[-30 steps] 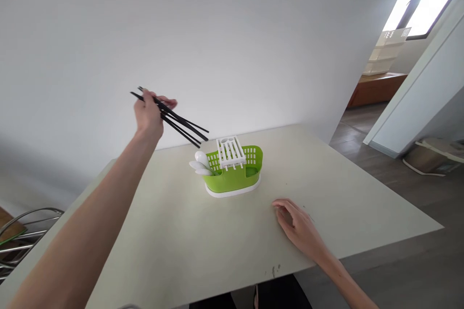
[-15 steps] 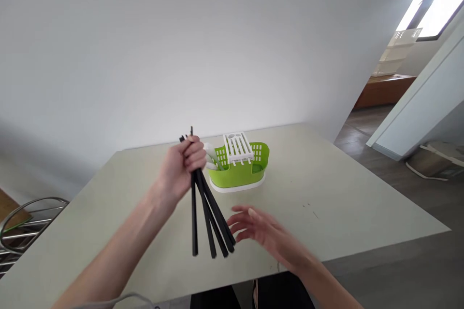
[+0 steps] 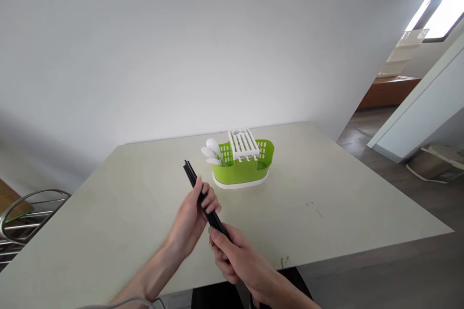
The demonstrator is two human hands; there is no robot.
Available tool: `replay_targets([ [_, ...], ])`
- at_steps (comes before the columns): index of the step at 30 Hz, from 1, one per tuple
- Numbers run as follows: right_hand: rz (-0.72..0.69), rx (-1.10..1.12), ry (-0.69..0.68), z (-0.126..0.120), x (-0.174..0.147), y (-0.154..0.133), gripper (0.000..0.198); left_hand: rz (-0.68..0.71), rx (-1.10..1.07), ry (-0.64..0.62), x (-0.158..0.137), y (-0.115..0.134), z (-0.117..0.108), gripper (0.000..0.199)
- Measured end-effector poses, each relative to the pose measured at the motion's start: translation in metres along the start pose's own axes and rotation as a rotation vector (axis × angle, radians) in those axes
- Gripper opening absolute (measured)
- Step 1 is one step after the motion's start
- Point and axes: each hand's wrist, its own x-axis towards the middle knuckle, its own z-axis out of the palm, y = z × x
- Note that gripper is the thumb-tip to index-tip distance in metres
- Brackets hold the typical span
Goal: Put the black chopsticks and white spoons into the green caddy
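Note:
A bundle of black chopsticks point(image 3: 216, 222) slants over the near part of the table, gathered close together. My left hand point(image 3: 194, 215) is wrapped round its middle, thumb on top. Lower down, my right hand point(image 3: 235, 256) grips the thick ends, which its fingers mostly hide. The thin ends stick out at the upper left. Beyond my hands stands a green cutlery basket point(image 3: 237, 174) on a white base, with a white slotted rack point(image 3: 243, 144) across its top. Several white spoons point(image 3: 213, 145) lean in its left compartment.
The pale table point(image 3: 145, 193) meets a grey-white wall point(image 3: 217, 48) at the back. A metal rack point(image 3: 29, 227) stands beyond the table's left edge. Dark marks point(image 3: 314, 206) show on the tabletop at the right.
My right hand has closed on the chopsticks' thick ends. The splayed chopsticks are now drawn together, and my left hand has come down nearer to me with them.

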Motion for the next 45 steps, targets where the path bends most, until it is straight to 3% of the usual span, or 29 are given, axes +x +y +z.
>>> replay_targets([
  [5,0.045,-0.039,-0.043,0.002,0.004,0.013,0.053,-0.078,0.013,-0.02,-0.023,-0.024,-0.019,0.043],
  [8,0.099,-0.128,-0.14,-0.002,0.001,0.02,0.046,0.001,-0.013,0.059,-0.014,-0.016,-0.038,0.048],
  [10,0.054,-0.263,-0.184,-0.014,-0.003,0.02,0.044,0.076,0.067,0.13,0.003,-0.002,-0.062,0.052],
  [13,-0.041,-0.445,-0.087,-0.048,-0.013,0.014,0.044,0.109,0.509,0.269,0.03,0.026,-0.114,0.051],
  [17,-0.16,-0.582,0.173,-0.107,-0.028,-0.003,0.05,0.055,1.459,0.495,0.048,0.051,-0.18,0.034],
  [19,-0.19,-0.597,0.277,-0.132,-0.035,-0.008,0.055,0.019,1.799,0.523,0.047,0.052,-0.2,0.036],
  [21,-0.207,-0.598,0.362,-0.15,-0.042,-0.012,0.057,0.01,1.959,0.528,0.044,0.046,-0.21,0.042],
  [28,-0.201,-0.612,0.435,-0.178,-0.058,-0.016,0.053,-0.021,2.222,0.499,0.039,0.041,-0.205,0.051],
  [31,-0.203,-0.609,0.454,-0.184,-0.062,-0.021,0.057,0.038,2.27,0.501,0.03,0.041,-0.205,0.058],
  [35,-0.231,-0.611,0.51,-0.185,-0.063,-0.028,0.064,0.185,2.115,0.507,0.012,0.028,-0.221,0.074],
  [40,-0.209,-0.639,0.521,-0.185,-0.062,-0.026,0.069,0.138,1.942,0.482,0.0,0.01,-0.246,0.082],
  [45,-0.195,-0.675,0.505,-0.19,-0.059,-0.018,0.07,0.145,1.968,0.381,0.01,0.019,-0.255,0.074],
])
